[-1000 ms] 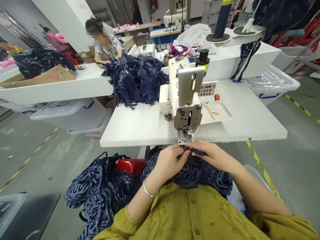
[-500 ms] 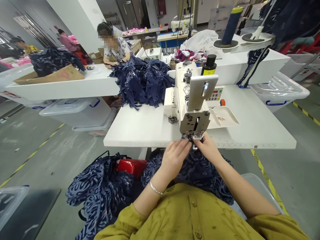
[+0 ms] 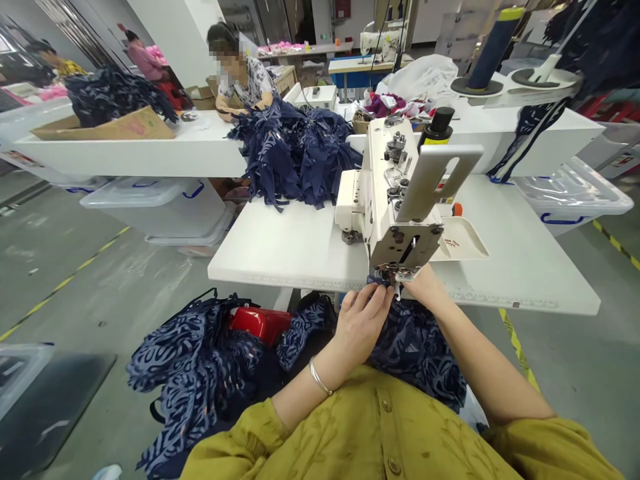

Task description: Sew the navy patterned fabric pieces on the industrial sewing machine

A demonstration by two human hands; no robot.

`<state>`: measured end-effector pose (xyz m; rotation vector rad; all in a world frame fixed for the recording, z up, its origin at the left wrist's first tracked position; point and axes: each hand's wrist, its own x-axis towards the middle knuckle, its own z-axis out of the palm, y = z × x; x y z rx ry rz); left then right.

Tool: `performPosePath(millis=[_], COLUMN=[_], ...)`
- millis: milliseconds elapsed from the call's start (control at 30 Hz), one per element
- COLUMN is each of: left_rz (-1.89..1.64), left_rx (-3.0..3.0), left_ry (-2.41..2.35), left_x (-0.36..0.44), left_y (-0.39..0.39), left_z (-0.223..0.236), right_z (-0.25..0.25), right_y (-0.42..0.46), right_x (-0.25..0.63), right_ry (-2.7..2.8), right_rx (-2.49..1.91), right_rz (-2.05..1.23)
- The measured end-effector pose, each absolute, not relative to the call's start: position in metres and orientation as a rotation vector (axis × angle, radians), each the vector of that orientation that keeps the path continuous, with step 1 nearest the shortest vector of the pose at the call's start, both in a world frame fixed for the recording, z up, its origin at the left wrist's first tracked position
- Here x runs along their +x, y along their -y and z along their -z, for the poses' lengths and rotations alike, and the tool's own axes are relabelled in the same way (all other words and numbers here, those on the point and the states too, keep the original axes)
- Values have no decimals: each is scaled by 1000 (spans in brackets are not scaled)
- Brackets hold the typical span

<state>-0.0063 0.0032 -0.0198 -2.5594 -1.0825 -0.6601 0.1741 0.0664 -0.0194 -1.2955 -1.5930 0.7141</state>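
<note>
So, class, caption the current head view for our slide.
Left hand holds navy fabric at a cream sewing machine.

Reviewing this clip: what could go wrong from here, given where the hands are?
The left hand has its fingertips close under the head of the sewing machine, so a finger might get nipped. The right hand is partly hidden by the machine, so a slip there could go unseen. Patterned fabric bunched below the table edge might snag or tug.
</note>
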Motion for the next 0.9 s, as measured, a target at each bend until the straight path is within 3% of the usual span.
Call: performPosePath(millis=[300, 500, 700, 800, 900], left_rz=[688, 736, 962, 1218, 1460], left_rx=[-2569, -2637, -2993, -3226, -3420], left_ry=[1108, 1138, 1117, 1111, 1477], left_x=[-7, -5, -18, -39, -59], left_y=[-2, -2, -3, 9, 29], left_z=[21, 22, 35, 66, 102], right_z=[21, 21, 43, 60, 78], right_y=[-60, -7, 32, 49, 65], right_x=[180, 181, 185, 195, 202], right_ry=[1644, 1594, 1581, 1223, 944], right_rx=[-1346, -1496, -1480, -1266, -1087], right_rz=[-647, -414, -1285, -1471, -1584])
